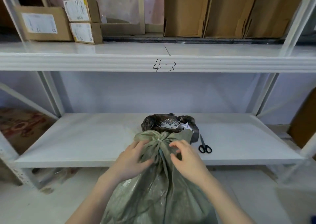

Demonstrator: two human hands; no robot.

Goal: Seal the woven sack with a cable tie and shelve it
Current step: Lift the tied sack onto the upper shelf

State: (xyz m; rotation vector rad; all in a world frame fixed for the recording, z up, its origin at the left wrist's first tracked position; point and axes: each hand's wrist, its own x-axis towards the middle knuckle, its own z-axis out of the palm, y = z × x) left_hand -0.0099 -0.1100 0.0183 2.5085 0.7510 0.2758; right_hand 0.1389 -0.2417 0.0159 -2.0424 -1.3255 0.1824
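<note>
A grey-green woven sack [159, 196] stands on the floor in front of the low white shelf [82, 143], its top leaning over the shelf edge. The neck is gathered tight and a white cable tie [159, 140] circles it, with the mouth fanned out above. My left hand [135, 158] grips the fabric on the left side just below the neck. My right hand [184, 157] hovers at the right of the neck with fingers spread and curled, fingertips close to the fabric.
Behind the sack on the low shelf sits a black plastic bag [171, 122] holding white cable ties. Black-handled scissors [204, 145] lie to its right. The upper shelf, marked 4-3 [163, 66], carries cardboard boxes [46, 22] at left and tall cartons [222, 9] at right.
</note>
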